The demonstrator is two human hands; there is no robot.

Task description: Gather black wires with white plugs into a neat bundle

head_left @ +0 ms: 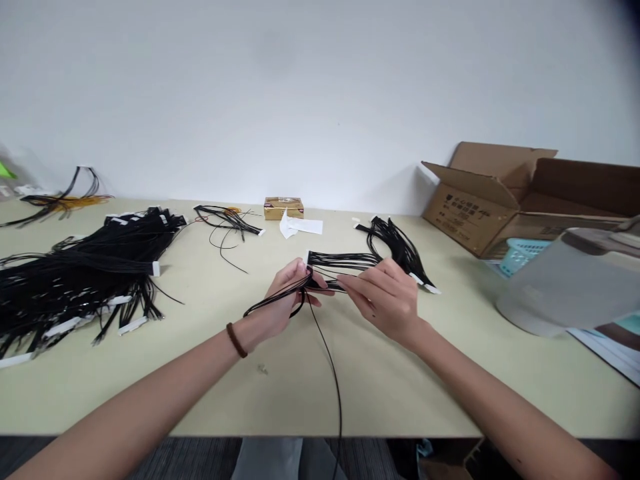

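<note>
My left hand (284, 301) is closed round a small bundle of thin black wires (336, 262) held over the middle of the pale table (380, 380). My right hand (386, 298) pinches the same bundle from the right, fingertips meeting the left hand's. The bundle's far end lies folded toward the back right, with white connectors at its tips. One long black strand (327, 353) hangs from between my hands down past the table's front edge. A brown band sits on my left wrist.
A large heap of black wire harnesses (80, 273) covers the left of the table. Smaller bundles (400, 250) lie behind my hands. A small gold box (283, 207) and white paper sit at the back. An open cardboard box (505, 200) and a grey cylinder (565, 287) stand right.
</note>
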